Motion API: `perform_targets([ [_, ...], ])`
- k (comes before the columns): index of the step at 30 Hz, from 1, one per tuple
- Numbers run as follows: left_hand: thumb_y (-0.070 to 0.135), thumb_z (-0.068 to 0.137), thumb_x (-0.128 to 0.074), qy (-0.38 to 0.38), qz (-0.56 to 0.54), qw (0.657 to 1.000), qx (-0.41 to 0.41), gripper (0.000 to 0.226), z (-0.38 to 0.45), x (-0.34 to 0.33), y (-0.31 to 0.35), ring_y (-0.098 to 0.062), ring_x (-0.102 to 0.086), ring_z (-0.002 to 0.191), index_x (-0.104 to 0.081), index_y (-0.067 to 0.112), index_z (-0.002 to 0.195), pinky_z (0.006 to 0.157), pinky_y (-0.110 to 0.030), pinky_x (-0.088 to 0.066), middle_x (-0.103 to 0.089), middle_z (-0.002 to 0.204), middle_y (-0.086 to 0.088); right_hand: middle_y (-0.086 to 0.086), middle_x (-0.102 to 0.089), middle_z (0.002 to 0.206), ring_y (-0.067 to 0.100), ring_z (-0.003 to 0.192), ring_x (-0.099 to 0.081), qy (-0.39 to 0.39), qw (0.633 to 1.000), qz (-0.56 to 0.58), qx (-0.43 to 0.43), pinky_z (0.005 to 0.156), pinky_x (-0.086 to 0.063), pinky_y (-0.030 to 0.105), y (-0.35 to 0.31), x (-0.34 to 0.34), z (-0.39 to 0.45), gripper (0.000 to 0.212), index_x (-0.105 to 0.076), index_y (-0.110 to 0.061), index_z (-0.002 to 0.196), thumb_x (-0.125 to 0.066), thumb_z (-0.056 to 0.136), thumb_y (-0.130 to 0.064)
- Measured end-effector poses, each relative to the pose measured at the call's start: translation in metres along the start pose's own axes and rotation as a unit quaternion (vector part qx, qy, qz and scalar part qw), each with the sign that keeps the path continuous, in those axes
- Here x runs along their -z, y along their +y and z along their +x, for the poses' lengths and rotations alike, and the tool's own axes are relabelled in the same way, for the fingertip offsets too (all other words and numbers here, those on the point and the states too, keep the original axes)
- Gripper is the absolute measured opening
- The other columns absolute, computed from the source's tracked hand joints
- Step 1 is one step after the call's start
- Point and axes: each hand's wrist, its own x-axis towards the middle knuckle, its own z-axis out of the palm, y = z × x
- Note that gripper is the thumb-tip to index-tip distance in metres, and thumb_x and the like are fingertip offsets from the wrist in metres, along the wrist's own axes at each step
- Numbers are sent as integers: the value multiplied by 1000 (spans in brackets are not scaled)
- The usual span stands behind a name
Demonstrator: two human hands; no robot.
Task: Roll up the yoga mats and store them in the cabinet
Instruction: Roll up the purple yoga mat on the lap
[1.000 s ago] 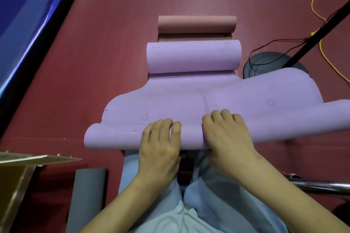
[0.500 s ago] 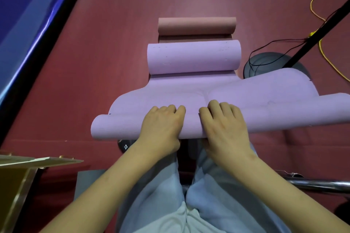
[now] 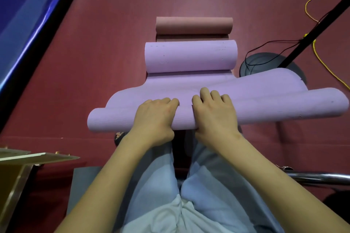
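A purple yoga mat lies on the red floor in front of my knees. Its near end is wound into a long roll [image 3: 106, 121] across the view, and its far end curls into a second roll [image 3: 189, 56]. A short flat stretch [image 3: 170, 83] joins the two. My left hand [image 3: 154, 119] and my right hand [image 3: 214, 115] sit side by side on the middle of the near roll, fingers curled over its far side. Behind it lies a pink yoga mat [image 3: 194, 25], also wound into a roll, with a strip of it flat on the floor.
A black round stand base [image 3: 251, 64] with a slanted black pole [image 3: 312, 34] sits right of the mats, under the purple mat's right end. A yellow cable [image 3: 310, 2] trails at far right. A blue panel [image 3: 28, 5] lines the left. A wooden board [image 3: 28, 157] and metal tube [image 3: 322, 178] lie near me.
Both hands have pushed the near roll away from me. The roll has grown thicker and the flat stretch between the two purple rolls has become shorter.
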Motion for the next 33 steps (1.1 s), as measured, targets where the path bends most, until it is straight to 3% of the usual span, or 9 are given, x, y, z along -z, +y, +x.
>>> perform_targets([
  [5, 17, 72, -64, 16, 12, 1000, 3, 44, -20, 2, 12, -26, -58, 93, -48, 23, 113, 71, -33, -25, -58, 103, 5, 11, -53, 88, 31, 70, -47, 16, 1000, 1, -1, 65, -22, 36, -2, 5, -21, 56, -56, -12, 82, -79, 31, -8],
  [9, 16, 70, -64, 24, 25, 999, -17, 49, -51, 2, 30, -28, -58, 94, -47, 21, 116, 74, -34, -24, -54, 101, 1, 9, -49, 89, 31, 73, -43, 24, 1000, 18, -3, 66, -19, 38, -4, 8, -57, 46, -54, -14, 86, -81, 50, -7],
  [15, 7, 31, -74, 32, -4, 999, -26, 57, -82, -22, 37, -32, -51, 59, -59, 13, 85, 59, -34, -28, -52, 72, -5, 9, -47, 87, 30, 72, -41, 24, 999, 36, 8, 66, -20, 39, -11, 15, -93, 42, -55, -14, 86, -69, 48, 0],
  [19, 9, 37, -76, 45, 2, 999, -22, 54, -73, -25, 34, -34, -54, 64, -59, 12, 89, 59, -36, -35, -55, 75, -7, 11, -50, 89, 32, 73, -45, -38, 999, 28, 15, 67, -19, 37, -6, 12, -76, 45, -56, -14, 86, -74, 46, -9],
  [21, 13, 42, -76, 51, 2, 998, -21, 55, -66, -24, 30, -34, -54, 73, -59, 12, 94, 64, -38, -30, -56, 82, -7, 12, -52, 94, 33, 78, -51, -100, 994, 16, 37, 67, -22, 36, -3, 19, -58, 53, -58, -15, 90, -78, 42, -16],
  [23, 15, 45, -74, 65, -11, 998, -21, 53, -61, -24, 26, -32, -49, 80, -59, 12, 96, 69, -35, -17, -54, 89, -6, 10, -49, 110, 32, 94, -53, -155, 985, 12, 74, 72, -26, 36, -1, 30, -42, 55, -54, -20, 107, -79, 59, -26],
  [25, 17, 45, -73, 77, -20, 997, -9, 54, -60, -23, 26, -31, -47, 83, -59, 13, 97, 69, -34, -15, -55, 91, -5, 6, -44, 119, 28, 105, -52, -179, 979, 36, 96, 77, -28, 35, 2, 33, -31, 51, -49, -23, 119, -71, 74, -30],
  [30, 8, 49, -69, 132, -66, 989, 15, 62, -67, -31, 33, -34, -48, 85, -64, 7, 111, 71, -38, -28, -56, 104, -11, 4, -46, 119, 27, 106, -54, -226, 967, 45, 110, 79, -32, 35, 4, 40, -21, 48, -51, -25, 124, -65, 79, -30],
  [33, 1, 61, -67, 186, -69, 980, -12, 63, -76, -41, 35, -40, -56, 94, -63, -2, 124, 92, -46, -43, -62, 111, -19, 3, -46, 117, 27, 106, -54, -254, 961, 49, 94, 80, -31, 35, 4, 42, -16, 47, -52, -27, 123, -65, 79, -31],
])
